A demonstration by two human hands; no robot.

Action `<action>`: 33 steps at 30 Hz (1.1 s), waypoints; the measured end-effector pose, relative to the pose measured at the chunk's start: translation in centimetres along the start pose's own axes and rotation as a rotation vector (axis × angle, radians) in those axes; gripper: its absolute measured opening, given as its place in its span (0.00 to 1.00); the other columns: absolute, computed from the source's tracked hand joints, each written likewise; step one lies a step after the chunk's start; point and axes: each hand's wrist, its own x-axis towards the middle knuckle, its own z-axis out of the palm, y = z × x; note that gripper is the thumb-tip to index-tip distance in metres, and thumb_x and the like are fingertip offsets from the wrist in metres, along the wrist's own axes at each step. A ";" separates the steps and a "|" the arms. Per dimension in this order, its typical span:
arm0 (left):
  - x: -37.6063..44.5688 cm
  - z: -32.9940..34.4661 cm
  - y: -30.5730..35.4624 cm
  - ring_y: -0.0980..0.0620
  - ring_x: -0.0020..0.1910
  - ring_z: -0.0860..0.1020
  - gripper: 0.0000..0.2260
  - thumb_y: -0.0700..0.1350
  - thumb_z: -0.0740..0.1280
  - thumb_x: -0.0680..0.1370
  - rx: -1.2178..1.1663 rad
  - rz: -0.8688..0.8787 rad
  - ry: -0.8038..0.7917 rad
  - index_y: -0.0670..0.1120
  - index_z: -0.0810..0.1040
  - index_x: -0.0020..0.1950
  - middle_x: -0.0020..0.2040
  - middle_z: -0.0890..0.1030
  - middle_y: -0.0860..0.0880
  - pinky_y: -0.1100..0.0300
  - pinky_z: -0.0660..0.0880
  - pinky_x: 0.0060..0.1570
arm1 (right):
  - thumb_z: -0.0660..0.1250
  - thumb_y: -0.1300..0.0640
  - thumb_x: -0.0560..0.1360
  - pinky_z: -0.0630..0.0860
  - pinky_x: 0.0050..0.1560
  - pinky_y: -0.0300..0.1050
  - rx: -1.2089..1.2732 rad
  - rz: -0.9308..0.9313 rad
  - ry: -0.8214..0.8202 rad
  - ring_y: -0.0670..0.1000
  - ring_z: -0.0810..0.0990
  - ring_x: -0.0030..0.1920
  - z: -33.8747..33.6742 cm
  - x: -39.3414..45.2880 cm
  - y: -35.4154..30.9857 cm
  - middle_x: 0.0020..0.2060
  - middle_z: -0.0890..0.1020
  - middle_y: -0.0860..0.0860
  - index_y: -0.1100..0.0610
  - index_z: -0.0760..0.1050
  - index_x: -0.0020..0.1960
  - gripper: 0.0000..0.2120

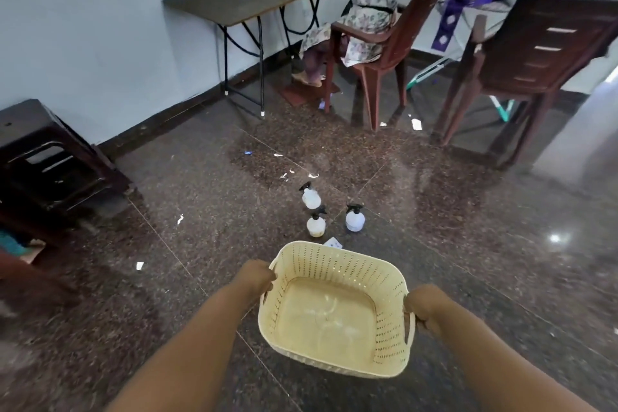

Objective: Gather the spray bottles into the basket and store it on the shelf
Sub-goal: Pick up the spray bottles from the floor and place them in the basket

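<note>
I hold a cream perforated plastic basket [337, 264] in front of me above the floor; nothing lies inside it. My left hand [257, 276] grips its left rim and my right hand [423, 306] grips its right handle. Three small round spray bottles with black trigger heads stand upright on the floor just beyond the basket: a clear one [311, 196] farthest away, a yellowish one [316, 224] nearest the basket, and a bluish-white one [355, 219] to the right.
A dark plastic stool [43, 157] stands at the left wall. A folding table [240, 0] is at the back, with a seated person [364, 0] on a brown chair. Another brown chair [535, 60] stands at right. Paper scraps [312, 175] litter the granite floor.
</note>
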 end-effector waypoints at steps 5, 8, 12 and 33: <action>8.2 -5.7 0.8 0.50 0.29 0.73 0.07 0.35 0.63 0.76 0.022 -0.059 0.057 0.41 0.80 0.44 0.34 0.77 0.43 0.61 0.68 0.32 | 0.59 0.72 0.72 0.69 0.20 0.37 -0.058 -0.027 -0.083 0.51 0.75 0.23 4.0 2.2 -8.1 0.25 0.76 0.56 0.63 0.72 0.33 0.12; 13.8 -9.1 1.0 0.48 0.36 0.76 0.08 0.35 0.63 0.75 0.084 -0.042 0.086 0.39 0.82 0.48 0.39 0.80 0.40 0.60 0.70 0.38 | 0.59 0.67 0.75 0.68 0.19 0.32 -0.079 -0.088 -0.123 0.43 0.75 0.22 6.9 3.0 -12.7 0.21 0.76 0.48 0.58 0.73 0.32 0.14; 20.5 -13.9 2.9 0.48 0.30 0.75 0.09 0.39 0.64 0.74 0.205 0.011 0.074 0.40 0.83 0.47 0.35 0.79 0.44 0.61 0.68 0.30 | 0.60 0.66 0.77 0.68 0.21 0.26 0.030 -0.089 -0.165 0.38 0.77 0.23 11.5 4.5 -16.8 0.30 0.77 0.49 0.56 0.75 0.35 0.14; 63.1 -9.4 8.4 0.41 0.56 0.79 0.20 0.52 0.65 0.76 0.492 -0.103 -0.191 0.47 0.75 0.66 0.60 0.81 0.42 0.46 0.75 0.60 | 0.69 0.53 0.72 0.52 0.78 0.55 0.206 0.403 -0.064 0.59 0.50 0.79 31.2 38.9 -25.1 0.79 0.51 0.59 0.60 0.45 0.79 0.45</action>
